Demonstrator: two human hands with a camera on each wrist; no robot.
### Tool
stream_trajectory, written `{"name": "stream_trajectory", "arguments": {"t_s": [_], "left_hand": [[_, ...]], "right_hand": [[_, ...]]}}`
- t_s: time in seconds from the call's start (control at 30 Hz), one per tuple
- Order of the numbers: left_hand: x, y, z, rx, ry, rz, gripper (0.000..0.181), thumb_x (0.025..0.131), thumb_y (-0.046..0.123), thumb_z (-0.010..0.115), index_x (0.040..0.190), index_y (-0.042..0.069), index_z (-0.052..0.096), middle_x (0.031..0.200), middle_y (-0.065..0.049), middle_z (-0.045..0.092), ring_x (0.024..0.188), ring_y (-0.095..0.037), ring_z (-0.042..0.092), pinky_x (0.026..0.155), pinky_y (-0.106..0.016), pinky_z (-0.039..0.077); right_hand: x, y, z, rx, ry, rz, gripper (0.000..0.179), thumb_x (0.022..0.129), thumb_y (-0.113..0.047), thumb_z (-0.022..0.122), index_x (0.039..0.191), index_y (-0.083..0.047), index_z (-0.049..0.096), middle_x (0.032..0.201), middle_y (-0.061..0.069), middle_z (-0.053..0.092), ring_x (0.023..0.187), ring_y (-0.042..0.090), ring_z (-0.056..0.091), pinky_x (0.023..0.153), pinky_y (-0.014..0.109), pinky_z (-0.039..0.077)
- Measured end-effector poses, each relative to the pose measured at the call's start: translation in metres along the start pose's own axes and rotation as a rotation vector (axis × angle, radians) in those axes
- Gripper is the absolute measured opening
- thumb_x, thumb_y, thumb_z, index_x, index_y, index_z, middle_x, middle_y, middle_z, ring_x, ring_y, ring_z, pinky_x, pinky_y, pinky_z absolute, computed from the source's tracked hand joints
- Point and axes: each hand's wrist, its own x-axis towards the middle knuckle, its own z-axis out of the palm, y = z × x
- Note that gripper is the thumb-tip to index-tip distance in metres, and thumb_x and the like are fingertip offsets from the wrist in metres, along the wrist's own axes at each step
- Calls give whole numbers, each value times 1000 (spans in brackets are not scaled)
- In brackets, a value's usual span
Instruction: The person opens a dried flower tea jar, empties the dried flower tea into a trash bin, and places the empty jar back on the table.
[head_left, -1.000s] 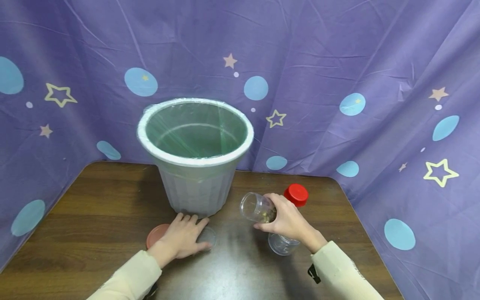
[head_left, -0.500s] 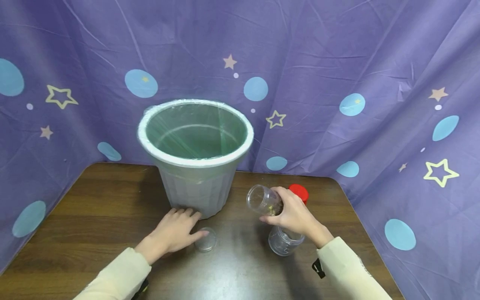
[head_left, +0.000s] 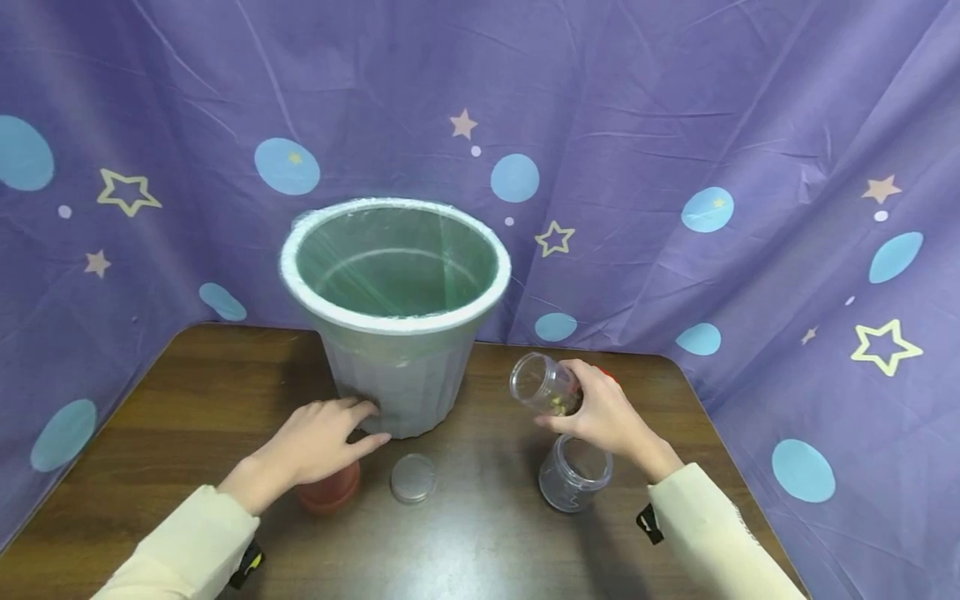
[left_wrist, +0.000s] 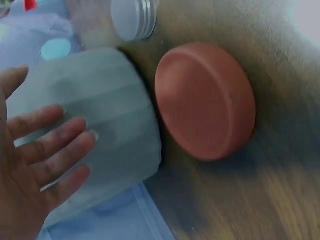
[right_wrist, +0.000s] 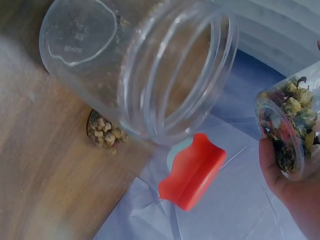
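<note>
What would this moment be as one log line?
Left hand: near grey bin | Right hand: gripping tilted jar, plant bits inside | Standing jar: upright, lidless

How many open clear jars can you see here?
2: the tilted jar in the right hand and the upright jar on the table. More could be hidden behind the bin.

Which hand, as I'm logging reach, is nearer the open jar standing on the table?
Right. The right hand, holding a tilted jar, is close by the standing jar; the left hand is well to its left, near the bin.
</note>
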Motion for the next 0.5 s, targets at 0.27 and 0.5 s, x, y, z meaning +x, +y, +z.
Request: {"name": "stream_trajectory", "arguments": {"t_s": [0.27,0.5], "left_hand": [[-1,-13,-23,-73,21,-45,31,90,43,66,107,17,70,87,3,68,77,-11,63,61,-37,51],[1,-20,-39,-69,72,-103,22,89,38,68,99,19,71,77,8,62,68,-10,58,54,-36,45]], "right_hand": [[3,3,-6,-29,9,11,71,63,-41,90,120,-14,60,103,5,69,90,18,62,77,37,49],[4,5,-9,-38,0,25,72,63,-41,90,122,-14,59,102,3,68,90,18,62,78,37,49]]}}
